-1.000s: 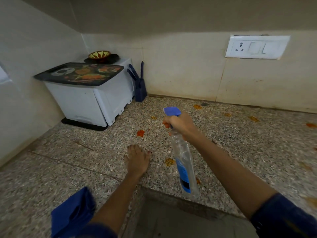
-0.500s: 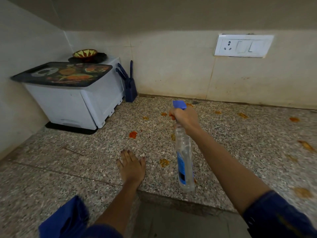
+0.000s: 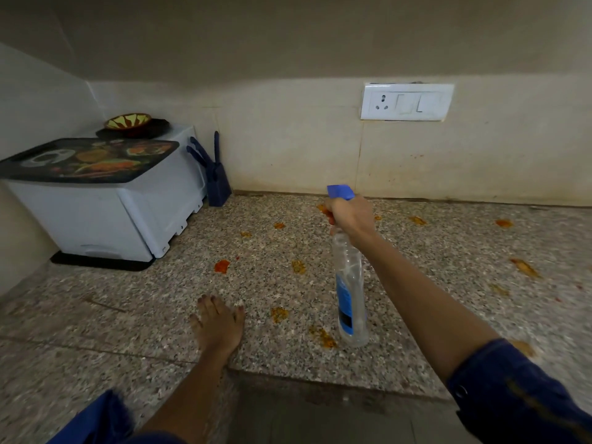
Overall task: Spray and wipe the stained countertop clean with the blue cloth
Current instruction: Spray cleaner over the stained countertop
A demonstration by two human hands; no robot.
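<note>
My right hand (image 3: 350, 217) grips the spray bottle (image 3: 349, 293) above the stained surface (image 3: 416, 283); my left hand (image 3: 219, 325) lies flat, fingers open, near its front edge.

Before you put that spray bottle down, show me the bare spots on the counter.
Bare stone lies left of the left hand, in front of the white box. A second clear strip runs by the wall under the switch plate. Stains dot the middle, around the bottle in the right hand.
</note>
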